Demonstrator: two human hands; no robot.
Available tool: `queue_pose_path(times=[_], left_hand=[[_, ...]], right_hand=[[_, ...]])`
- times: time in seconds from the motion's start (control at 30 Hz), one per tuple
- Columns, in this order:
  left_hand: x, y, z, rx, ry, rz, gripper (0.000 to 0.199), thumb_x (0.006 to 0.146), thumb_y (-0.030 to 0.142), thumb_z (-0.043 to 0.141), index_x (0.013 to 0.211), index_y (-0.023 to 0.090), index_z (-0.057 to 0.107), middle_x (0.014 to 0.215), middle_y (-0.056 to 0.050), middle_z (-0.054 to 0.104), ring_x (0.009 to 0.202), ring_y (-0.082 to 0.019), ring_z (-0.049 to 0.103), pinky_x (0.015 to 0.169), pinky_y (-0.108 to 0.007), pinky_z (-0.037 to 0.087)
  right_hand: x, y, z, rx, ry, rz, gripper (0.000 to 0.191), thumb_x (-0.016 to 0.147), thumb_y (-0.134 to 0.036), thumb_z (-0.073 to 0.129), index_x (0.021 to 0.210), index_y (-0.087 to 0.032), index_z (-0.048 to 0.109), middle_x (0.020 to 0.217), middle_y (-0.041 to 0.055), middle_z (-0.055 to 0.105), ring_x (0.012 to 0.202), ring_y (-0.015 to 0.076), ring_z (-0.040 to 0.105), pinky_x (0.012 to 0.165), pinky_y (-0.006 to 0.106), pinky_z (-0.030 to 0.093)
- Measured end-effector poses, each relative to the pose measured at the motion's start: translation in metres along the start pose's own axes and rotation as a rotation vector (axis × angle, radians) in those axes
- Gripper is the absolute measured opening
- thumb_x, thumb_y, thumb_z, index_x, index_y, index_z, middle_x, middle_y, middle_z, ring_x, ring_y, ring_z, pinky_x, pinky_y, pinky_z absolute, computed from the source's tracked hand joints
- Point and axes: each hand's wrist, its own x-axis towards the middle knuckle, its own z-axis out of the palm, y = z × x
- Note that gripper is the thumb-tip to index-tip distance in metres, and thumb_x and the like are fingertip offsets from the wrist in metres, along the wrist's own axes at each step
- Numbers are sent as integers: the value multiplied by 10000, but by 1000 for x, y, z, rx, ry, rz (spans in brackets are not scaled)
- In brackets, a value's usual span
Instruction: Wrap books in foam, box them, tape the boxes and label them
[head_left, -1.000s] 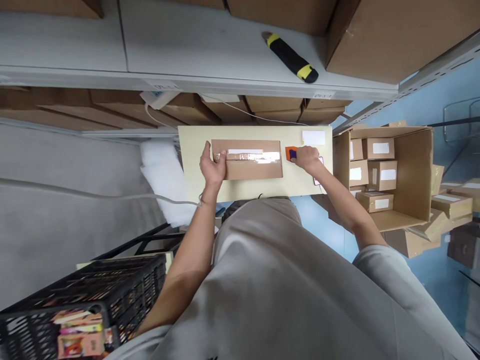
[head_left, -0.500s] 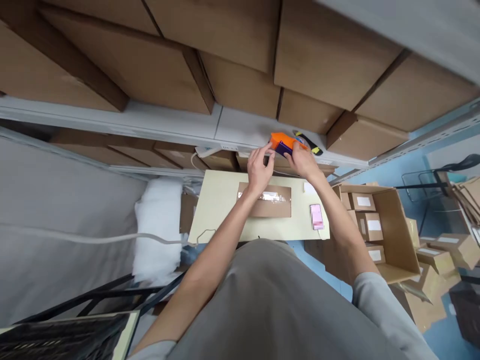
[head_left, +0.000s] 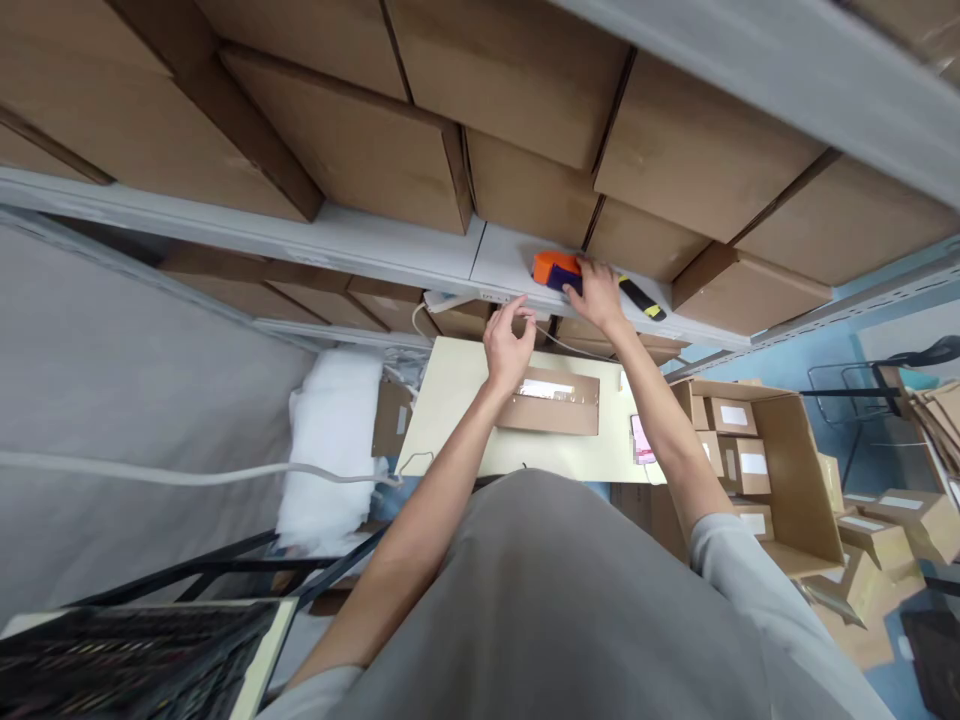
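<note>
My right hand [head_left: 598,295] has its fingers over the end of an orange and dark blue tape dispenser [head_left: 553,270], which rests on the grey shelf. A black and yellow box cutter [head_left: 640,298] lies on the shelf just right of that hand. My left hand [head_left: 510,345] is held up in front of the shelf edge, apart from the dispenser, with thumb and index finger curled close together. Whatever sits between those fingertips is too small to make out. Below, a closed cardboard box [head_left: 551,402] with shiny clear tape and a white label lies on the cream table [head_left: 461,400].
Large cardboard boxes [head_left: 525,80] fill the shelf [head_left: 405,242] ahead. A phone [head_left: 641,440] lies at the table's right. An open carton [head_left: 802,480] of smaller labelled boxes stands right. White wrap [head_left: 334,450] is at left, and a grey cable [head_left: 187,472] crosses there.
My left hand has come away from the tape dispenser. The dispenser now lies further back on the shelf, with my right hand still on it. The camera view has shifted slightly.
</note>
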Motion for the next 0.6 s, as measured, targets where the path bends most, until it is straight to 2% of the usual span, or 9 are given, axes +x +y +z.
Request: queue_pose_path(times=[0.07, 0.13, 0.2, 0.27, 0.33, 0.4, 0.5, 0.6], left_hand=[[-23, -26, -18, 14, -18, -78, 389, 1036, 240, 624, 1411, 208, 721, 1206, -98, 842, 1242, -273, 764, 1249, -457, 530], [-53, -55, -37, 39, -30, -194, 387, 1037, 228, 584, 1398, 194, 719, 1211, -108, 846, 1222, -264, 780, 1236, -455, 540], [-83, -80, -52, 72, -53, -325, 416, 1035, 194, 509, 1398, 187, 711, 1214, -111, 851, 1221, -247, 795, 1221, -438, 555], [-108, -97, -56, 92, -86, -410, 433, 1046, 212, 480, 1414, 180, 705, 1306, -138, 837, 1284, -250, 786, 1233, -433, 549], [-124, -104, -48, 118, -141, -460, 441, 1067, 303, 521, 1447, 161, 696, 1438, -190, 787, 1382, -297, 746, 1259, -466, 528], [-133, -104, -31, 160, -226, -503, 526, 1062, 438, 609, 1488, 136, 676, 1492, -240, 748, 1433, -375, 711, 1257, -527, 526], [-138, -100, -1, 235, -270, -546, 805, 952, 622, 789, 1552, 110, 626, 1527, -289, 709, 1468, -461, 670, 1233, -575, 538], [-140, -100, 14, 261, -266, -508, 997, 849, 706, 883, 1594, 117, 580, 1597, -307, 650, 1507, -483, 631, 1225, -564, 540]], right_hand=[[-29, 8, 13, 45, 118, 48, 656, 1163, -428, 388, 1731, -101, 408, 1758, 275, 469, 1641, 433, 421, 1349, 626, 340], [-72, 17, 34, 103, 198, 136, 676, 1186, -468, 267, 1774, -147, 357, 1792, 256, 423, 1697, 414, 354, 1353, 651, 336], [-121, 24, 64, 171, 206, 238, 695, 1190, -505, 206, 1779, -169, 361, 1787, 245, 437, 1708, 376, 364, 1358, 641, 351], [-168, 26, 98, 277, 137, 350, 709, 1186, -512, 195, 1763, -147, 385, 1757, 255, 486, 1688, 349, 424, 1356, 610, 386], [-204, 22, 129, 396, 42, 502, 730, 1175, -517, 233, 1741, -87, 401, 1740, 279, 515, 1670, 348, 471, 1357, 570, 414], [-225, 14, 153, 500, -55, 601, 753, 1158, -517, 304, 1736, -42, 385, 1756, 291, 502, 1664, 346, 494, 1359, 522, 429], [-232, 2, 171, 572, -120, 655, 832, 1130, -556, 416, 1755, -12, 327, 1794, 282, 455, 1674, 342, 492, 1354, 461, 436], [-225, -1, 178, 534, -163, 716, 956, 1104, -636, 502, 1775, 3, 268, 1789, 303, 448, 1648, 376, 524, 1293, 455, 498]])
